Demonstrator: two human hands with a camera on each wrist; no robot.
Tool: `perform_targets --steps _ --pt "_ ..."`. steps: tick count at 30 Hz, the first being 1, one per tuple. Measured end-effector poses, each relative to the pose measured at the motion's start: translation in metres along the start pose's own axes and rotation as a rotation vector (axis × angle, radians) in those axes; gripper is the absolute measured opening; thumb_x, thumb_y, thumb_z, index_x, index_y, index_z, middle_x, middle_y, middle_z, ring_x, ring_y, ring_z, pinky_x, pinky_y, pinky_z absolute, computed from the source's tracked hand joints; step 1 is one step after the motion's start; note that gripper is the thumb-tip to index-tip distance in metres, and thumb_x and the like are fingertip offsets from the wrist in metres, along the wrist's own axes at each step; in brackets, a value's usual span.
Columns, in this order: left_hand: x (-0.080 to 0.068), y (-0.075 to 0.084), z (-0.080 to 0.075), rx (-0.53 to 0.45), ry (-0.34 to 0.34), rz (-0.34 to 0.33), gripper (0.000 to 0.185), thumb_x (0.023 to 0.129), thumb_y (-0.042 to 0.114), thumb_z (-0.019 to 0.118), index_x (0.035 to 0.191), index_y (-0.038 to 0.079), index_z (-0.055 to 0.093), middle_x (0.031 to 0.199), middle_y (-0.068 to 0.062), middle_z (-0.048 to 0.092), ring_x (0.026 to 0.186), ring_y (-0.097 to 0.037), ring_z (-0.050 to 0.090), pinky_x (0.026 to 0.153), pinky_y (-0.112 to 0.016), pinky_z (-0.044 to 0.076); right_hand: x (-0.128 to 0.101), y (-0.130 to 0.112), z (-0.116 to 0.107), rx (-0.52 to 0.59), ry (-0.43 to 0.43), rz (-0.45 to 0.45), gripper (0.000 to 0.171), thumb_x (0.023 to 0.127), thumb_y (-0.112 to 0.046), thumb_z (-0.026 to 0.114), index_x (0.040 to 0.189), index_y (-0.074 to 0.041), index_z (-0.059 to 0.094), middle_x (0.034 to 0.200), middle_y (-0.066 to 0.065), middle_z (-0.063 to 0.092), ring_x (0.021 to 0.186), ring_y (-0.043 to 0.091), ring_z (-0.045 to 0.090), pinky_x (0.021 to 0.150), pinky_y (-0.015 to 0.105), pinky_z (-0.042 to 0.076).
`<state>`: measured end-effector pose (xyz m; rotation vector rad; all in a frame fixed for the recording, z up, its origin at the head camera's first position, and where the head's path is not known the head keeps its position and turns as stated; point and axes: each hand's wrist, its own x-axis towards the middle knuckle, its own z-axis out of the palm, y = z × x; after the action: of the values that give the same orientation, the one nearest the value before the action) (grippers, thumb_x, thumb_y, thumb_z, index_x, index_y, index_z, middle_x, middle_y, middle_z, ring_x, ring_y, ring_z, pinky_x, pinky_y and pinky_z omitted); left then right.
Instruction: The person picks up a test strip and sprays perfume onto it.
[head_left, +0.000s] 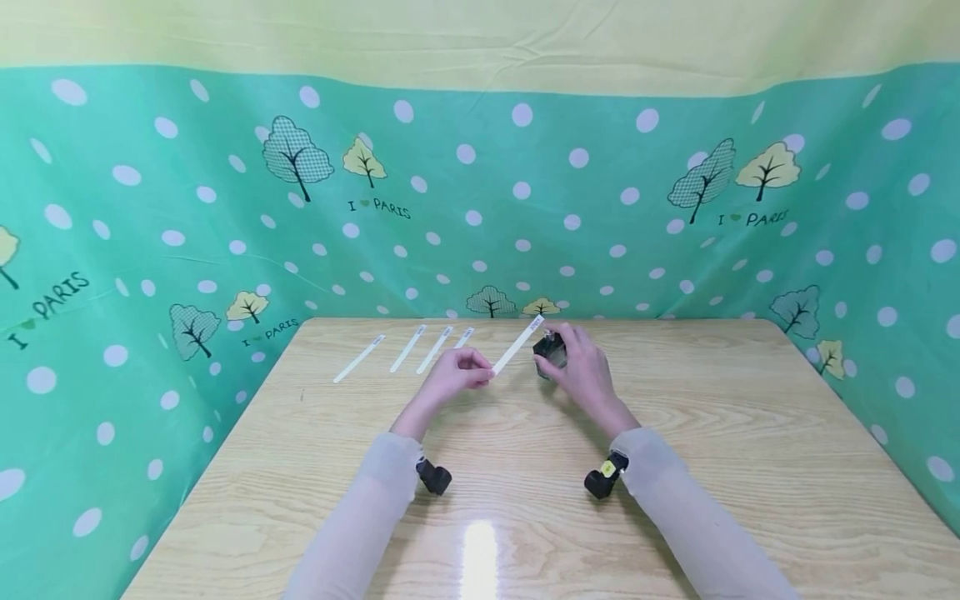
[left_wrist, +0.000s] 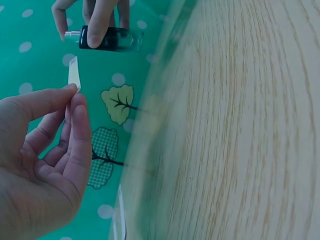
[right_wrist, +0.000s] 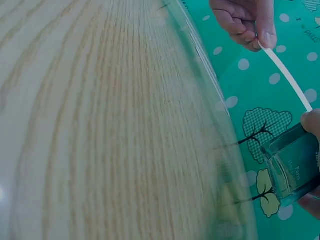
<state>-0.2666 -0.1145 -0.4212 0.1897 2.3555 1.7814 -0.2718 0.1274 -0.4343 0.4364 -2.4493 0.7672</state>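
Observation:
My left hand [head_left: 454, 373] pinches the lower end of a white paper test strip [head_left: 517, 346] between thumb and fingertips. The strip slants up and to the right, with small printing at its top end. Just right of it, my right hand [head_left: 591, 372] grips a glass perfume bottle [right_wrist: 292, 162], dark toward the top and clear at the base. In the left wrist view the index fingertip is right at the bottle's silver spray nozzle [left_wrist: 72, 35]. That nozzle faces the strip's upper part across a small gap. Lettering shows on the glass in the right wrist view.
Several more white paper strips [head_left: 360, 359] lie side by side on the wooden table [head_left: 720, 450], left of my left hand. A green dotted curtain [head_left: 420, 242] with printed trees hangs behind the table's far edge and along both sides.

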Motion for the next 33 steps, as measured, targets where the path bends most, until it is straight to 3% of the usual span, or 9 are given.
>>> perform_targets --steps 8,17,24,33 --pt "0.001 0.000 -0.007 0.006 0.008 0.006 0.013 0.088 0.003 0.071 0.098 -0.002 0.067 0.086 -0.004 0.068 0.077 -0.013 0.066 0.087 -0.038 0.063 0.001 -0.001 -0.006 -0.002 -0.005 0.011 0.058 0.084 -0.032 0.080 0.133 -0.019 0.052 0.115 0.019 0.064 0.085 0.037 0.067 0.068 0.047 0.061" --pt "0.002 -0.003 -0.016 0.002 0.029 -0.007 0.013 0.088 0.003 0.071 0.100 -0.002 0.067 0.089 -0.007 0.070 0.078 -0.012 0.067 0.083 -0.031 0.063 0.000 0.001 -0.008 0.001 0.001 0.008 0.058 0.084 -0.032 0.080 0.132 -0.017 0.053 0.117 0.018 0.063 0.080 0.035 0.066 0.063 0.043 0.060" --pt "-0.001 -0.006 -0.023 0.011 0.047 -0.025 0.015 0.088 0.004 0.071 0.101 -0.001 0.067 0.092 -0.007 0.070 0.080 -0.012 0.067 0.083 -0.030 0.063 -0.002 0.003 -0.009 0.006 0.031 -0.013 0.058 0.082 -0.032 0.082 0.131 -0.017 0.053 0.114 0.017 0.064 0.084 0.035 0.067 0.065 0.045 0.061" --pt "-0.003 -0.005 -0.038 0.009 0.068 -0.030 0.015 0.088 0.003 0.071 0.101 -0.002 0.066 0.089 -0.006 0.069 0.078 -0.011 0.065 0.082 -0.029 0.063 -0.001 0.001 -0.010 0.032 0.048 -0.024 0.059 0.083 -0.032 0.081 0.131 -0.016 0.053 0.115 0.017 0.064 0.079 0.032 0.066 0.061 0.041 0.060"
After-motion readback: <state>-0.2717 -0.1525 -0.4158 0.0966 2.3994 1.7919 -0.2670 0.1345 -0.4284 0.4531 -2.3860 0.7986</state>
